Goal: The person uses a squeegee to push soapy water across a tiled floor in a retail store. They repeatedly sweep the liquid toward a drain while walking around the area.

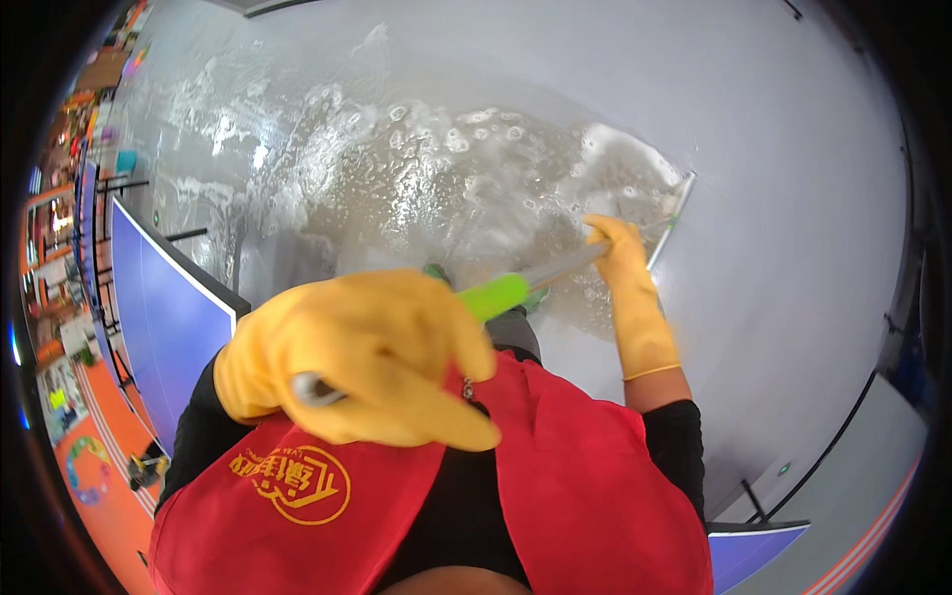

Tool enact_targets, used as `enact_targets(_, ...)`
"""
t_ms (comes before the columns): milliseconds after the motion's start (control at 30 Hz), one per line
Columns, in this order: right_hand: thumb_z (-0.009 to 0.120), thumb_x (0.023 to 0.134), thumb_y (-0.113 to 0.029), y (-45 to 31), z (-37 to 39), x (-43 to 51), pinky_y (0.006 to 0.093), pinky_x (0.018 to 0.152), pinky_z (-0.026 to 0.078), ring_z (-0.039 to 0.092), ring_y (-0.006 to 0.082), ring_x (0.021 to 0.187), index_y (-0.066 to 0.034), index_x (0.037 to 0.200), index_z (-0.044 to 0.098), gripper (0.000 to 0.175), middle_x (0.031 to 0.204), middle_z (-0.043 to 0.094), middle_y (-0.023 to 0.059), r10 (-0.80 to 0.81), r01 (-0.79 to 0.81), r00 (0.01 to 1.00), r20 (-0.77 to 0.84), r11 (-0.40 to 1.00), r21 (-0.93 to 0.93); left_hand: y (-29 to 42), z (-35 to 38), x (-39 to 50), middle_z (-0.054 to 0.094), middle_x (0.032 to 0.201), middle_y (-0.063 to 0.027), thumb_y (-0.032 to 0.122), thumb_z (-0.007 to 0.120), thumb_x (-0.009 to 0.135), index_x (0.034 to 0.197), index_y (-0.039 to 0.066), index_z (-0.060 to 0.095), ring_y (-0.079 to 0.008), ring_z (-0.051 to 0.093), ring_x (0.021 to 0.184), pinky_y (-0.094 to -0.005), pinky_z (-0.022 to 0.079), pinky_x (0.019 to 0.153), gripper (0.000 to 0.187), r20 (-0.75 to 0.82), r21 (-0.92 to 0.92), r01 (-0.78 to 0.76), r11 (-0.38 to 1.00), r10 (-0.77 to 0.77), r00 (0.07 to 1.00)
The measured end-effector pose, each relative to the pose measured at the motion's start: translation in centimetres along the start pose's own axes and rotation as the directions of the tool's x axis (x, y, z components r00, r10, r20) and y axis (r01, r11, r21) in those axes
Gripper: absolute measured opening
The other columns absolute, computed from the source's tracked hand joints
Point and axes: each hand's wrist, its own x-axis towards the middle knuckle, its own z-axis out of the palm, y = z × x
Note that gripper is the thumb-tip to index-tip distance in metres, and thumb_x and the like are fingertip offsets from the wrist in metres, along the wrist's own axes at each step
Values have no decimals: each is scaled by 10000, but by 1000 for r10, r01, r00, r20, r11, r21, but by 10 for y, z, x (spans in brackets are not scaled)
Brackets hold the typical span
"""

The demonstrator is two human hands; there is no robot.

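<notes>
Both my hands wear orange-yellow rubber gloves. My left hand [357,349], close to the camera, is wrapped around the upper end of a long pole by its bright green grip [497,297]. Further down, my right hand [625,256] holds the silvery metal shaft [567,266]. The pole ends in a long, thin floor squeegee head [671,222], which lies against the grey floor at the right edge of the wet patch. Soapy water [416,171] with white foam and bubbles spreads across the floor before me, leftward from the squeegee.
A blue table-tennis table [167,297] stands close on my left, and another blue tabletop [758,554] shows at lower right. Smooth grey floor [788,245] extends to the right. Orange flooring [111,506] lies at far left. My green footwear [437,272] is partly hidden below the pole.
</notes>
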Motion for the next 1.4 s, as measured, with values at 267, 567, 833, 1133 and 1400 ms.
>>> enact_targets(267, 732, 875, -38, -131, 207, 104, 379, 788, 524, 593, 269, 743, -128, 1069, 792, 222, 890, 713, 45, -318, 312, 943, 101, 947, 78, 139, -69, -126, 497, 562, -18, -67, 671, 875, 815, -24, 768, -136, 532, 469, -266, 486, 502, 122, -27, 280, 52, 959, -47, 999)
enact_targets(567, 707, 891, -89, -286, 371, 166, 457, 934, 532, 677, 372, 1030, -168, 970, 747, 119, 1022, 739, 89, -367, 529, 829, 422, 760, -378, 188, -15, -222, 534, 576, -4, -99, 617, 701, 851, -16, 726, -203, 549, 630, -343, 479, 653, 203, -666, 611, 478, 631, 84, 741)
enact_targets(833, 748, 828, -86, -296, 362, 140, 462, 951, 529, 681, 374, 1030, -144, 950, 737, 136, 989, 758, 90, -387, 533, 816, 429, 791, -301, 203, -7, -232, 419, 732, 42, 4, 441, 1094, 1415, -43, 549, -90, 408, 660, -324, 531, 939, 341, -874, 423, 563, 710, 483, 47)
enact_targets(1133, 674, 844, 33, -63, 148, 11, 440, 1051, 533, 646, 366, 1241, -90, 1243, 746, 424, 1319, 717, 150, -99, 152, 985, 143, 894, -423, 89, -32, -201, 565, 761, -4, 233, 501, 1134, 1461, -38, 566, -84, 530, 677, -324, 529, 793, 430, -837, -216, 438, 873, -397, 377)
enact_targets(1400, 749, 962, -119, 90, 8, -218, 352, 895, 555, 706, 225, 1023, -71, 1261, 749, 303, 1140, 735, 126, 470, -475, 874, 121, 880, 20, -64, 41, -63, 590, 706, -140, 48, 633, 1027, 1069, 16, 728, -296, 573, 633, -404, 421, 599, 109, 81, -424, 242, 873, -229, 970)
